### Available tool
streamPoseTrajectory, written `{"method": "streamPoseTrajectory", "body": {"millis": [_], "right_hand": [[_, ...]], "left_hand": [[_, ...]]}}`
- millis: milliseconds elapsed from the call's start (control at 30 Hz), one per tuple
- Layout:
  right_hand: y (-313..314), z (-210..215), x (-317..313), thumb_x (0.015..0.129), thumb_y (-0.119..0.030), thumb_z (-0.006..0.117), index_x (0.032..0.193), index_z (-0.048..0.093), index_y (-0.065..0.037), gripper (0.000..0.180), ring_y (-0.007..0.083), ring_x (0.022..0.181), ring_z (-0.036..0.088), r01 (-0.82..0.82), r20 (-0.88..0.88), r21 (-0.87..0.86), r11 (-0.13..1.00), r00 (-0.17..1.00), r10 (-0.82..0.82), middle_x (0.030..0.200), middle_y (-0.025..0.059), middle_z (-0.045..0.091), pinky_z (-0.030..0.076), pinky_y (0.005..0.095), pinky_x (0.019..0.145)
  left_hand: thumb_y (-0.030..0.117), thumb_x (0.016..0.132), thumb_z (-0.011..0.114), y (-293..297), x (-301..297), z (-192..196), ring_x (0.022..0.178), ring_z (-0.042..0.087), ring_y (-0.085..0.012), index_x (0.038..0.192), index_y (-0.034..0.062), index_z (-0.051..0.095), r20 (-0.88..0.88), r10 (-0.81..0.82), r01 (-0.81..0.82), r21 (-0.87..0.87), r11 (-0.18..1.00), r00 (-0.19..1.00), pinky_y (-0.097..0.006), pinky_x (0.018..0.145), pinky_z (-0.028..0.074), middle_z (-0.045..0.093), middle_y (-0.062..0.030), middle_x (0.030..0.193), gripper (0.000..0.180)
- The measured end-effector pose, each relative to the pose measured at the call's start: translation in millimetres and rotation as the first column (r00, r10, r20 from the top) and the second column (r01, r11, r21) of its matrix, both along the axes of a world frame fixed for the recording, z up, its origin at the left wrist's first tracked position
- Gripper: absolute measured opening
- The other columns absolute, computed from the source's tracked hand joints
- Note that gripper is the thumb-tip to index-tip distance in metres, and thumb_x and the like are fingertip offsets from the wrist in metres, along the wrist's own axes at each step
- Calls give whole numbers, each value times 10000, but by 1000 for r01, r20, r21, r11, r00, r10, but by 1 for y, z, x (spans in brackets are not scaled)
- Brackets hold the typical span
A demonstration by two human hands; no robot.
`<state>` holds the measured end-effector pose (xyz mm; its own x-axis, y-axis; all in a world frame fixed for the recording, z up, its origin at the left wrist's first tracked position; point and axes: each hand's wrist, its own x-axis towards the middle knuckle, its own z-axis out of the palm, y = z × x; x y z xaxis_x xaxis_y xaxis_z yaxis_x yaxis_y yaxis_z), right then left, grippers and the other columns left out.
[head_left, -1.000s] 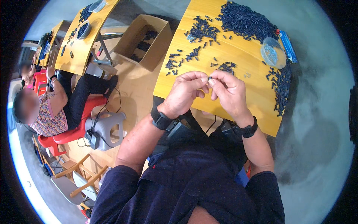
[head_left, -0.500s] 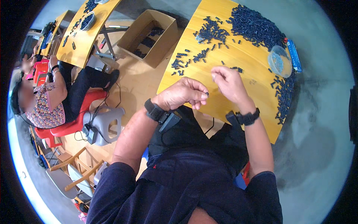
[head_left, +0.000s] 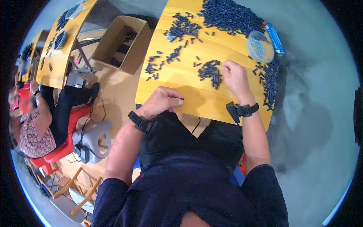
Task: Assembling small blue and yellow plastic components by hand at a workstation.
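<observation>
My left hand [head_left: 162, 101] is over the near edge of the yellow table, closed in a pinch. Between its thumb and forefinger is a small black piece [head_left: 182, 99], of which only the end shows. Farther right, my right hand [head_left: 236, 78] is curled closed beside a small heap of short black cylindrical pieces [head_left: 210, 72]. Its fingertips are turned away, so whether they hold anything is hidden. Several loose black pieces [head_left: 152, 68] lie farther left, with another cluster [head_left: 183, 27] beyond them.
A large black heap [head_left: 230, 17] covers the table's far side. At right stand a clear tub [head_left: 261, 47] of small pale-blue parts and a blue box [head_left: 275, 39], near more black pieces [head_left: 270, 89]. A cardboard box [head_left: 134, 56] sits on the floor; a seated person [head_left: 38, 130] is at left.
My hands have moved apart, the right one toward the small heap, which is now uncovered. The left keeps its pinch on the black piece. The whole view has shifted.
</observation>
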<state>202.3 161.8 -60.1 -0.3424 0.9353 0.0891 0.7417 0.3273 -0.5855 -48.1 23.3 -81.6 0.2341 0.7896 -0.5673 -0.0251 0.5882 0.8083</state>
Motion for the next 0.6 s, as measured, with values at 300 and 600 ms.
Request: {"method": "streamPoseTrajectory", "body": {"millis": [300,600], "right_hand": [[6,-7,82,819,-59,569,856,618,4,88,326,748,633,124,-11,11,992,992,-124,791,197,626,483,360,658],[22,-8,63,810,-99,599,839,631,-9,99,341,780,614,-53,92,27,998,994,50,811,176,630,484,423,697]], "left_hand": [[99,847,645,10,20,2,585,603,-96,961,-39,662,-64,19,-18,13,1000,998,-230,546,503,665,-58,762,179],[96,850,639,8,28,7,615,590,-88,986,-49,646,-85,21,-20,14,1000,996,-232,573,515,649,-43,777,199]]}}
